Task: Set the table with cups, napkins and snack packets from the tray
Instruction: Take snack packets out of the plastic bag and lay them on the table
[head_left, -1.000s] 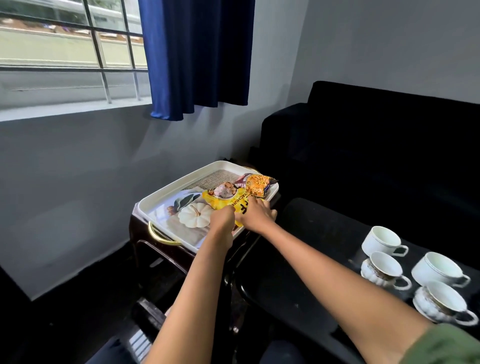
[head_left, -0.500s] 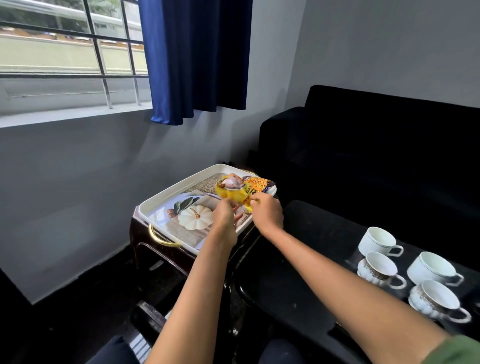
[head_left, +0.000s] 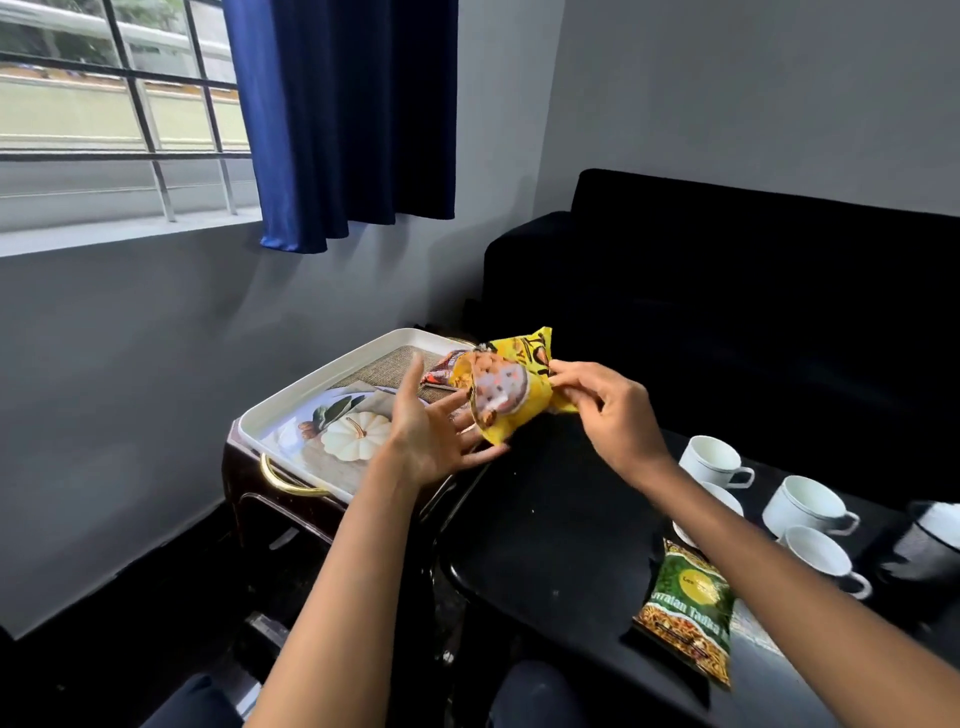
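Observation:
A yellow snack packet hangs in the air between the tray and the black table. My right hand pinches its right edge. My left hand is spread open just under and left of the packet, fingertips touching or nearly touching its lower corner. The white tray with a pumpkin picture and a gold handle sits on a dark side stand at left. A red-brown packet lies at the tray's far end. A green snack packet lies on the black table. Several white cups stand at the right.
A black sofa stands behind the table. A dark pot or kettle sits at the right edge beside the cups. Grey wall, window and blue curtain are at the left. My knees show at the bottom.
The yellow packet has been lifted off the tray and carried right, over the table's edge. My left hand has let go and opened. The view has shifted right, bringing the green packet into sight.

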